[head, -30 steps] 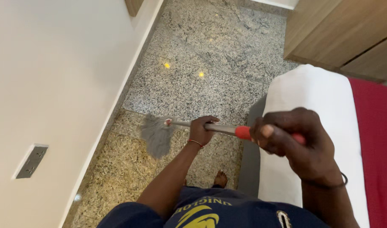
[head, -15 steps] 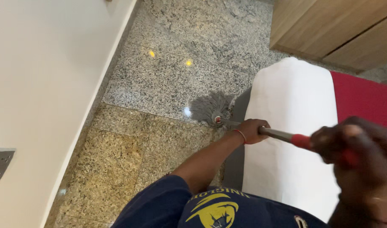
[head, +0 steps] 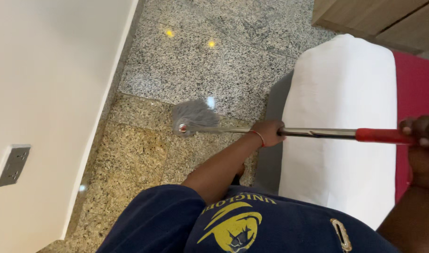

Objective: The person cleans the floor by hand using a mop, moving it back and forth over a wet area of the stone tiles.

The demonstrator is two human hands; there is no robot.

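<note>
I hold a mop with both hands. Its grey string head (head: 193,116) lies on the speckled granite floor (head: 200,65), near the seam between grey and yellowish tiles. My left hand (head: 268,132) grips the steel shaft (head: 317,133) low down, a thin red band on the wrist. My right hand (head: 423,145), at the frame's right edge, is closed around the red grip (head: 378,135) at the upper end of the handle. The shaft runs almost level across the corner of the bed.
A bed with a white sheet (head: 341,117) and a red cover (head: 418,89) stands on the right. A white wall (head: 50,84) with a grey socket plate (head: 13,165) runs along the left. Wooden cabinet fronts (head: 378,18) stand at the top right.
The mop head has swung from the floor by the bed's corner back to the left, towards the wall. My right hand moved farther right and up.
</note>
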